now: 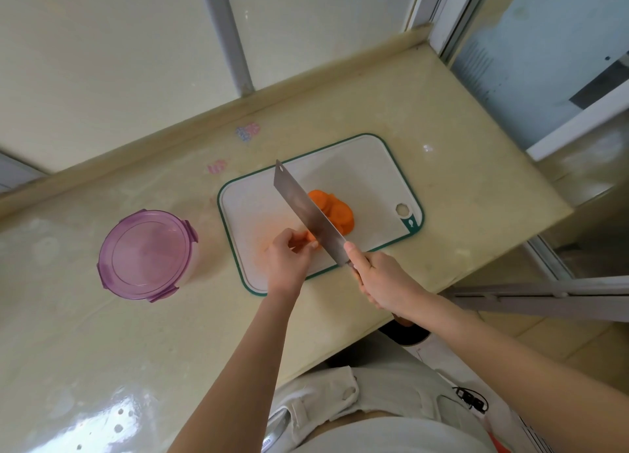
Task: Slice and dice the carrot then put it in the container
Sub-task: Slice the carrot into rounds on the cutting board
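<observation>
A white cutting board [367, 166] with a green rim lies on the beige counter. On it, my left hand [287, 258] pinches a short carrot stub [310, 237] against the board. My right hand [384, 282] grips the handle of a cleaver [308, 211], whose blade stands on the carrot just right of my left fingers. A row of cut carrot slices [337, 211] lies right of the blade. The round container [148, 253] with its purple clip lid on stands on the counter left of the board.
The counter [136, 333] runs back to a raised lip and tiled wall. Its right end stops near a window frame [578, 119]. The front edge drops off beside my body at the lower right.
</observation>
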Action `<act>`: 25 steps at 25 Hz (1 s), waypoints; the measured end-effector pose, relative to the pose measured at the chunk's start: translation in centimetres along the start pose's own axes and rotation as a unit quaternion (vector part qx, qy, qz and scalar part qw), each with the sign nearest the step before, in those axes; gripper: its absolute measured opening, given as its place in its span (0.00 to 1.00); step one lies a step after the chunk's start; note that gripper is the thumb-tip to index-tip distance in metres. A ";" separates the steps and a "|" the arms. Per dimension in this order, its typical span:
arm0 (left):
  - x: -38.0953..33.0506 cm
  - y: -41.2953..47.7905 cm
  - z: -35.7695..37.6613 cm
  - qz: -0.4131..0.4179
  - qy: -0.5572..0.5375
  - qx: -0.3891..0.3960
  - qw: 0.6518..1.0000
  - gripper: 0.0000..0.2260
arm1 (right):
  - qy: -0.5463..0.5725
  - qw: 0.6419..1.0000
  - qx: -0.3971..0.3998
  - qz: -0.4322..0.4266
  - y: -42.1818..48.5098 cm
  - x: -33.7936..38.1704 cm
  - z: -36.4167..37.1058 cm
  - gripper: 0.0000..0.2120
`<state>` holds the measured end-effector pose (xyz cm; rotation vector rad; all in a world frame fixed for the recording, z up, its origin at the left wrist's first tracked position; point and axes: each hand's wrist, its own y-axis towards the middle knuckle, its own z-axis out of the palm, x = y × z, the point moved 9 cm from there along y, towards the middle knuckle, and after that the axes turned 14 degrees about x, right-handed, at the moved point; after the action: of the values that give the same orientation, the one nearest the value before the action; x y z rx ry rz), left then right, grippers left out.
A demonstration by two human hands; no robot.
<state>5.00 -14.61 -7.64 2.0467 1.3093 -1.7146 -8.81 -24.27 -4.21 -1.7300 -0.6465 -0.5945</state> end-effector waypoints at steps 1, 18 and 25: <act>0.1 0.0 0.0 -0.002 0.002 0.002 1.000 0.04 | -0.001 1.000 -0.003 -0.002 0.0 0.0 0.0 0.27; -0.5 0.1 -0.1 0.009 0.072 -0.008 0.997 0.03 | -0.055 0.998 -0.012 0.018 3.1 2.3 -0.2 0.28; -0.4 0.0 -0.2 0.011 0.034 -0.011 0.999 0.04 | -0.044 0.998 0.007 0.045 0.7 0.0 0.1 0.29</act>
<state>5.17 -14.66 -7.20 2.1174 1.3136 -1.6277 -8.29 -24.37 -4.73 -1.7698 -0.6295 -0.4520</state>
